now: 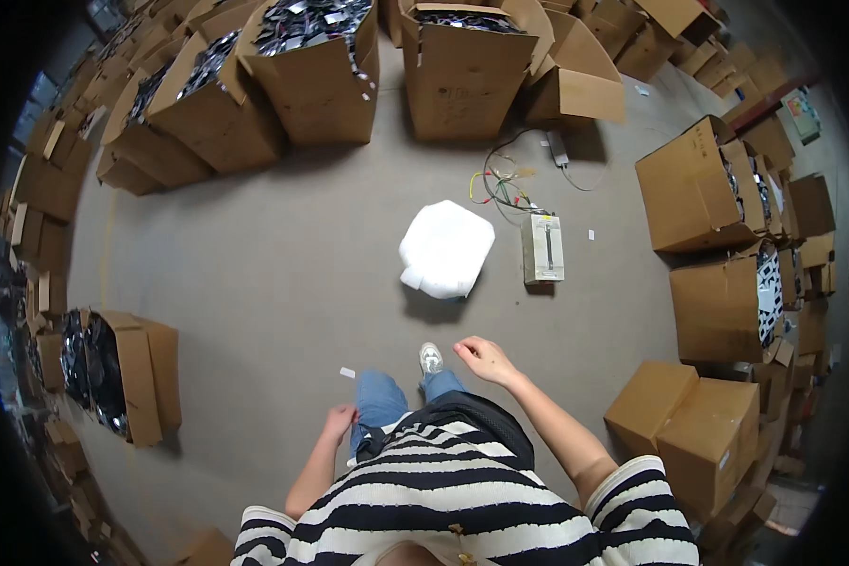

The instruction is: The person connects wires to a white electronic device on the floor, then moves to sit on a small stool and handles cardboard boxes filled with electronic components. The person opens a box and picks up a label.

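My right hand [484, 360] hangs in the air in front of my waist, its fingers loosely curled in with nothing seen in them. Beside my left thigh, my left hand [341, 420] is down with its fingers bent inward, and no object shows in it. Ahead of my feet stands a white, rounded, padded thing like a covered stool [446, 247], with a little blue under its near edge. Neither hand touches it. To its right, a pale metal box with a handle on top [543, 248] rests on the floor, with coloured wires [503, 189] behind it.
Tall open cartons [467, 80] filled with dark packaged goods line the far side. More cartons [693, 193] stand along the right, with closed boxes [689, 429] nearer me. One open carton [141, 377] with black bags is at the left. A small white adapter [557, 149] lies beyond the wires.
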Available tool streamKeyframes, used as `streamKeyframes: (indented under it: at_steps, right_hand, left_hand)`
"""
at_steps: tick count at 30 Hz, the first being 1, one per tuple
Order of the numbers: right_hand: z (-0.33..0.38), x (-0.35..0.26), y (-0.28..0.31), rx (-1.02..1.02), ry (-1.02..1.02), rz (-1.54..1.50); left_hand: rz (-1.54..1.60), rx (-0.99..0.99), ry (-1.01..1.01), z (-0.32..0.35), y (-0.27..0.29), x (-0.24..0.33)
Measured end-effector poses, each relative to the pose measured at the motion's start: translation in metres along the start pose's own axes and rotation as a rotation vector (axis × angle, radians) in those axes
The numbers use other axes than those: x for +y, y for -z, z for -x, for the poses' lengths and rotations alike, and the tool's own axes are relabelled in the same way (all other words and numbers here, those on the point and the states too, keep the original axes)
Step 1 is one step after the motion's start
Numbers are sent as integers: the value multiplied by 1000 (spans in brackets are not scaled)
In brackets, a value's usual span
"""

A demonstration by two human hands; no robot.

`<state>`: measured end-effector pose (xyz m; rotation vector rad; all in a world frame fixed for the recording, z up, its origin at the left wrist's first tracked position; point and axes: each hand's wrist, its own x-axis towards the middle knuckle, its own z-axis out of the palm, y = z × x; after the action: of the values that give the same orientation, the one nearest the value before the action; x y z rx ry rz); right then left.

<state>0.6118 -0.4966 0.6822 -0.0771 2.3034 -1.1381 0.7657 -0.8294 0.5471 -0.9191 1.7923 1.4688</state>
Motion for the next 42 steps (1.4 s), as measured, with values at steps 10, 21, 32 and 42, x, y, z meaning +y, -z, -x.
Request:
streamKeyframes:
  at_steps: [10,21,32,42]
  right_hand:
    - [-117,-21,35,187,-29,-56]
    - [-220,-74,56,304,-342,-192]
    - [-277,-62,122,276,-370,-227]
    - [-405,122,315,236,-144,-189]
  left_hand:
    - [-293,-252,-151,-155,20,191]
    - [-542,-89,31,-321,151,344]
    - [-592,-446,-379,-350,-56,502]
    - [-447,-48,-54,-379,-62,463]
